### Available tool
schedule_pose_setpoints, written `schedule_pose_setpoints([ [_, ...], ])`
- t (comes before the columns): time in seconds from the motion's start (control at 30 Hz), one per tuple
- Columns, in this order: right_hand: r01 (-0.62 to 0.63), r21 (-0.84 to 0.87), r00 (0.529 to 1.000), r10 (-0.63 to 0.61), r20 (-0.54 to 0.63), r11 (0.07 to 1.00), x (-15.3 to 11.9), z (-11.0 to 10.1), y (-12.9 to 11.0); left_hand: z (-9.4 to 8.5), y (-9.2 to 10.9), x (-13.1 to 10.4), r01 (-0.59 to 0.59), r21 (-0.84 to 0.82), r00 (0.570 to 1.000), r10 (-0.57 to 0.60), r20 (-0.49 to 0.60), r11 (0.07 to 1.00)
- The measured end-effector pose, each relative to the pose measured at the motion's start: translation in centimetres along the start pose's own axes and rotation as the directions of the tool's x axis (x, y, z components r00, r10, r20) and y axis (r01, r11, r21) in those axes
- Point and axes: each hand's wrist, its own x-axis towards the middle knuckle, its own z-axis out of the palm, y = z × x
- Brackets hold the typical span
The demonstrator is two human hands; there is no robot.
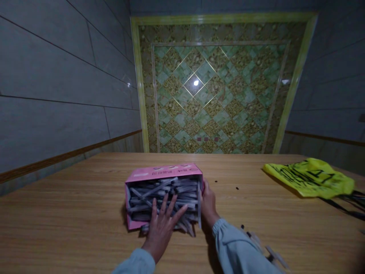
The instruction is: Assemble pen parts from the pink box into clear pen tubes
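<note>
A pink cardboard box (165, 172) lies on its side on the wooden table, its open face toward me. Inside are many slim, clear plastic sticks (182, 189) with some dark ends, perhaps pens; several spill over the lower edge. My left hand (164, 226) rests against these sticks with its fingers spread. At the box's right side, my right hand (209, 203) grips the wall, its fingers partly hidden behind it.
A yellow bag (310, 178) with black lettering and dark straps lies at the table's right. Loose clear pieces with dark ends (275, 257) sit by my right forearm. Small black bits (237, 188) dot the wooden table (71, 228). A tiled wall (211, 91) stands beyond.
</note>
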Motion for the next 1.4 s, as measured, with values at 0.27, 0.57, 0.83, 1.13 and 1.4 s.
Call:
schedule_pose_setpoints([
  [0.27, -0.018, 0.257, 0.991, -0.016, 0.13, 0.966, -0.6, -0.8, -0.3, 0.5, 0.6, -0.2, 0.009, 0.009, 1.0, -0.01, 0.024, 1.0],
  [0.57, -0.103, 0.46, 0.992, 0.122, -0.011, 0.882, -0.5, 0.5, 0.0, -2.0, 0.3, -0.5, -0.082, -0.091, 0.974, 0.099, 0.205, 0.992],
  [0.83, -0.181, 0.504, 0.975, 0.222, -0.022, 0.844, 2.5, -5.4, -2.4, -1.3, 0.7, -0.7, -0.072, -0.107, 0.955, 0.1, 0.28, 0.992],
  [1.13, -0.589, 0.805, 0.677, 0.497, 0.542, -0.074, 2.2, -1.5, -10.8, -2.5, 1.2, -0.4, -0.067, -0.139, 0.919, 0.115, 0.377, 0.988],
  [1.4, -0.437, 0.883, 0.688, 0.569, 0.45, -0.169, 2.3, 0.8, -11.9, -3.2, 0.0, -3.2, -0.111, -0.23, 0.917, 0.189, 0.352, 0.967],
])
